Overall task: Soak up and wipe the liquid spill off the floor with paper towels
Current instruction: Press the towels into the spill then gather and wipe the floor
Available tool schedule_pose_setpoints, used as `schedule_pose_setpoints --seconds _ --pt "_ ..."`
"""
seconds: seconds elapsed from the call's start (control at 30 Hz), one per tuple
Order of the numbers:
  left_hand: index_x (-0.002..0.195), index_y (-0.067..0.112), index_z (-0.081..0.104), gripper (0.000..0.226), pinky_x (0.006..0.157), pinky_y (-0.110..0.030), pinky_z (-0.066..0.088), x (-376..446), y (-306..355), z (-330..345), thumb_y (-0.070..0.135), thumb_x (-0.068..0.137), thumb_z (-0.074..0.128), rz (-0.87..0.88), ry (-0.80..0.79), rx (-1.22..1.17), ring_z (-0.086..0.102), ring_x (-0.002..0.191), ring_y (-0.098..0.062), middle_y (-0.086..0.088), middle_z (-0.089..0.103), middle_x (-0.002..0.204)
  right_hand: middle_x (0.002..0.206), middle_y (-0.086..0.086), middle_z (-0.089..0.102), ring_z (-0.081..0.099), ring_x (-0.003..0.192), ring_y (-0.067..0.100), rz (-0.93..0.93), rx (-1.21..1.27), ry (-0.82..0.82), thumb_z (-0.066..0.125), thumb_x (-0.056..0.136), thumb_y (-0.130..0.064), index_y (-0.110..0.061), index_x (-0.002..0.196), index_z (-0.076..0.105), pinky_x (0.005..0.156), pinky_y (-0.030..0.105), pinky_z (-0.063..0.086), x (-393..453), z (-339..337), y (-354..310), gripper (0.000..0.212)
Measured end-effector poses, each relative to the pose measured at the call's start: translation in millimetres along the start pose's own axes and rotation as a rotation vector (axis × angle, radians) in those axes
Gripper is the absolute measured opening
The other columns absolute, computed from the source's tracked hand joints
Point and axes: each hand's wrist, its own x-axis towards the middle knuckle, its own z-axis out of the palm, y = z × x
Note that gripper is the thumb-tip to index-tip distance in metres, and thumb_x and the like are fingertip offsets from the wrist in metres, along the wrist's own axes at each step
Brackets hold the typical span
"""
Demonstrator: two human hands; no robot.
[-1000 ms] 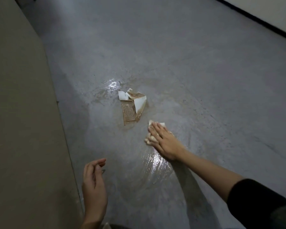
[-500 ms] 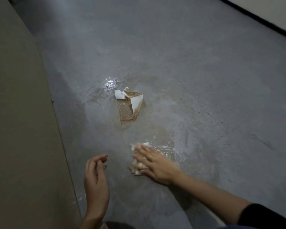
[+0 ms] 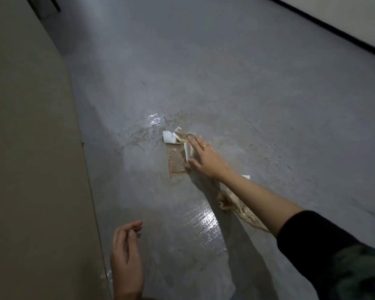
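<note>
A brown-stained, crumpled paper towel (image 3: 176,158) lies on the grey floor (image 3: 258,87) in the middle of the view. My right hand (image 3: 204,155) reaches out over its right edge, fingers straight and touching it. A second soaked towel (image 3: 238,207) lies on the floor under my right forearm, partly hidden by it. Wet shiny streaks of the spill (image 3: 200,219) glisten nearer to me, and another wet patch (image 3: 153,122) shines beyond the far towel. My left hand (image 3: 127,256) hovers low at the bottom, fingers loosely curled, holding nothing.
A tall beige panel or wall (image 3: 30,169) runs along the whole left side, close to my left hand. A pale wall with a dark baseboard (image 3: 333,33) crosses the top right corner.
My right hand has let go of the towel it was wiping with, which now lies under my forearm, and has reached forward to the far stained towel. My left hand has stayed put.
</note>
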Motion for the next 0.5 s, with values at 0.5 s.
schedule_pose_setpoints --seconds 0.5 --pt "0.087 0.043 0.069 0.031 0.077 -0.029 0.051 15 -12 -7 0.025 0.086 0.044 0.062 0.014 0.08 0.066 0.086 -0.016 0.0 0.066 0.091 0.16 0.009 -0.021 -0.023 0.146 0.029 0.069 -0.041 -0.071 0.031 0.093 -0.067 -0.027 0.155 -0.002 0.114 0.049 -0.016 95 59 -29 0.08"
